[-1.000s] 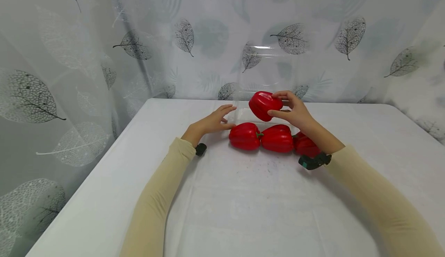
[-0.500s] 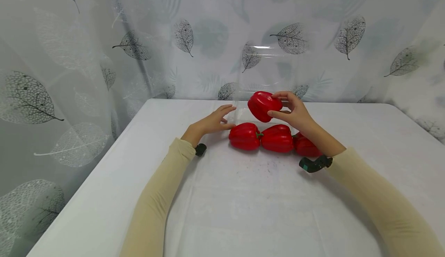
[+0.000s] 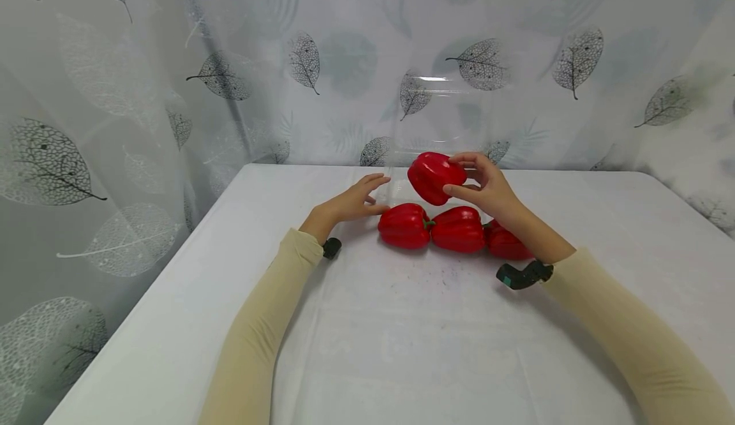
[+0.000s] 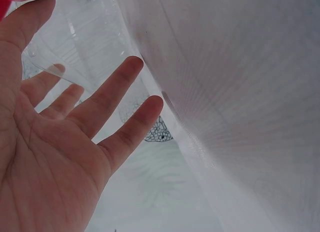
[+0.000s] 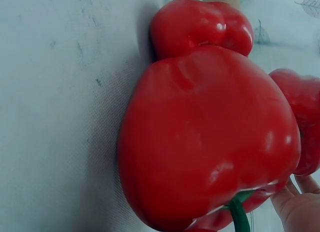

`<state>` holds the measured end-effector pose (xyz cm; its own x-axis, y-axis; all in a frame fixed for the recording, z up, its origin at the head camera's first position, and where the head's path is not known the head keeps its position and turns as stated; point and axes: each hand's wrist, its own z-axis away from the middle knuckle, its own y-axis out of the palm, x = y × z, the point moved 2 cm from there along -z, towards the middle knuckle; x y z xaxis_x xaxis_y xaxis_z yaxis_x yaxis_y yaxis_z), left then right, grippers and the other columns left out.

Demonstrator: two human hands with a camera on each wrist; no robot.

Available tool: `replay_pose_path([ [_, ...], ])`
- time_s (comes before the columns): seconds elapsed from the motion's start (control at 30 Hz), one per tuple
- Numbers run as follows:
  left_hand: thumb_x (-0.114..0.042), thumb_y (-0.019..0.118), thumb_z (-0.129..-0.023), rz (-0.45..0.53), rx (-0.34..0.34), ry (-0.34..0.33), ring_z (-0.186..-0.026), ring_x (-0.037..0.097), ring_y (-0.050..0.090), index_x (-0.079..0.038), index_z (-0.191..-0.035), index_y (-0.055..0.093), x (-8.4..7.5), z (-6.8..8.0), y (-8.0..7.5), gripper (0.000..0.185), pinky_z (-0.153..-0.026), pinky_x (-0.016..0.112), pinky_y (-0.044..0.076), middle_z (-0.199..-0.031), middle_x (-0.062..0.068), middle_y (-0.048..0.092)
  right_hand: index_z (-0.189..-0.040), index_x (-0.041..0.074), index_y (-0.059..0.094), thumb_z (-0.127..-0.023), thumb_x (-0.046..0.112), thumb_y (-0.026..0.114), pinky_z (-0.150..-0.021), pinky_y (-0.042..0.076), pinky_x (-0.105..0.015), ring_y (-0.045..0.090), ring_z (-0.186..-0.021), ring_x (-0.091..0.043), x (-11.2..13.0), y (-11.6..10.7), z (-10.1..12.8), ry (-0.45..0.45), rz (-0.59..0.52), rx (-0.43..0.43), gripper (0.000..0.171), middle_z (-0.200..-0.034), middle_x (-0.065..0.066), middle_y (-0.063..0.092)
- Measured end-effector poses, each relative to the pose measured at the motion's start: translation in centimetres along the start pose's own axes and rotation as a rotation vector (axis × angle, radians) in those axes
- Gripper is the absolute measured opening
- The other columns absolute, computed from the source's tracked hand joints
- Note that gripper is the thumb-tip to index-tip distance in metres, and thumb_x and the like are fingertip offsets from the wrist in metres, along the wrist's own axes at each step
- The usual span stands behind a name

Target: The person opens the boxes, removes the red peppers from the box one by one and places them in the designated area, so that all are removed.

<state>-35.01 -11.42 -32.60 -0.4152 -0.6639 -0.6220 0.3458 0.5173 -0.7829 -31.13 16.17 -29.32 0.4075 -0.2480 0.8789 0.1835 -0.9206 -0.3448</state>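
Observation:
My right hand (image 3: 485,186) pinches a glossy red bell pepper (image 3: 433,179) between thumb and fingers, raised above a row of three more. The left pepper (image 3: 404,226) and middle pepper (image 3: 458,230) lie end to end on their sides. My right forearm partly covers the right pepper (image 3: 506,241), which looms large with a green stem (image 5: 239,214) in the right wrist view. Left of the row, my left hand (image 3: 353,198) has its fingers spread, holding nothing. Its thumb tip is at the left pepper's edge; whether they touch, I cannot tell.
A see-through plastic piece with shiny edges (image 3: 433,78) stands behind the peppers, its outline faint. Beyond the white table (image 3: 413,348) hangs a leaf-print curtain (image 3: 344,16). A dark wrist device (image 3: 524,275) sits on the right wrist, close to the right pepper.
The held pepper has come down slightly and drifted a little left in the right hand. The right wrist has dipped slightly. The left hand and the row of peppers stay put.

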Motion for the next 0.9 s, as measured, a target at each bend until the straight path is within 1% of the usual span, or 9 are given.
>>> replay_pose_path([
  [0.23,-0.023,0.063,-0.095,0.001,0.002,-0.001,-0.126,0.031,0.053,-0.014,-0.155,0.024,0.0,0.1,0.0,0.073,-0.102,0.037,0.048,-0.162,0.006,0.013,-0.136,0.012,0.046,-0.089,0.01,0.07,-0.083,0.054,-0.02,0.053,-0.114,-0.016,0.1,0.0,0.4,-0.028,-0.017,0.017,0.053,-0.133,-0.004,0.049],
  [0.57,-0.023,0.063,-0.096,-0.006,0.001,0.006,-0.126,0.031,0.053,-0.013,-0.155,0.024,-0.1,0.0,0.0,0.072,-0.103,0.037,0.048,-0.162,0.006,0.013,-0.135,0.009,0.047,-0.09,0.004,0.067,-0.087,0.053,-0.018,0.054,-0.114,-0.016,0.2,0.1,1.0,-0.078,-0.056,0.068,0.05,-0.131,-0.002,0.051],
  [0.73,-0.023,0.063,-0.096,-0.003,0.002,0.003,-0.126,0.031,0.053,-0.013,-0.155,0.024,0.0,0.0,0.0,0.072,-0.102,0.037,0.048,-0.162,0.007,0.013,-0.134,0.011,0.048,-0.09,0.004,0.067,-0.088,0.052,-0.018,0.053,-0.115,-0.017,0.3,0.1,1.3,-0.071,-0.066,0.085,0.049,-0.13,-0.001,0.051],
  [0.9,-0.023,0.063,-0.096,-0.001,0.001,0.002,-0.126,0.031,0.053,-0.013,-0.155,0.024,0.1,-0.1,0.1,0.072,-0.102,0.037,0.048,-0.162,0.007,0.013,-0.134,0.012,0.047,-0.089,0.005,0.069,-0.088,0.052,-0.019,0.053,-0.116,-0.016,0.2,0.2,1.6,-0.052,-0.046,0.095,0.051,-0.13,0.0,0.051],
])
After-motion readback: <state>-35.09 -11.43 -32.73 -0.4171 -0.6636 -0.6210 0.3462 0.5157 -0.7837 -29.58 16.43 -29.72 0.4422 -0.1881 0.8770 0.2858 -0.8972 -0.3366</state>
